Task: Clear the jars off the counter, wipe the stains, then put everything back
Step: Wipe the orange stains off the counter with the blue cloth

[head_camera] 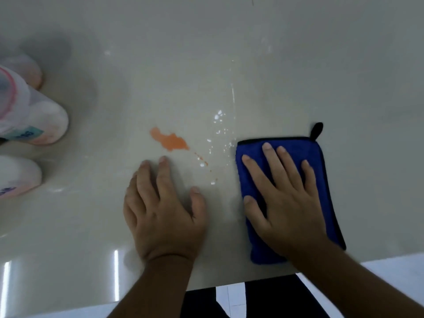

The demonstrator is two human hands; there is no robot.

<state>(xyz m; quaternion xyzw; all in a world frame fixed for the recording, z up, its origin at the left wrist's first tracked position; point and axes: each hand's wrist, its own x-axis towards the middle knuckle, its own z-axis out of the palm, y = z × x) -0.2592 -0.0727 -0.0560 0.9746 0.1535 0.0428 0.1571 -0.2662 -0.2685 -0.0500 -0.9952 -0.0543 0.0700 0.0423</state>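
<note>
An orange stain (169, 140) with small droplets trailing to its lower right lies on the pale glossy counter (206, 53). My left hand (160, 207) rests flat on the counter just below the stain, fingers apart, holding nothing. My right hand (282, 196) presses flat on a folded blue cloth (321, 180) with black edging and a black loop, to the right of the stain. Several white plastic jars (34, 118) stand at the far left edge, blurred; one has a pink-rimmed lid.
Small wet specks (218, 115) glint on the counter above the cloth. The counter's front edge (229, 286) runs just below my wrists, with a white floor and dark clothing beneath it.
</note>
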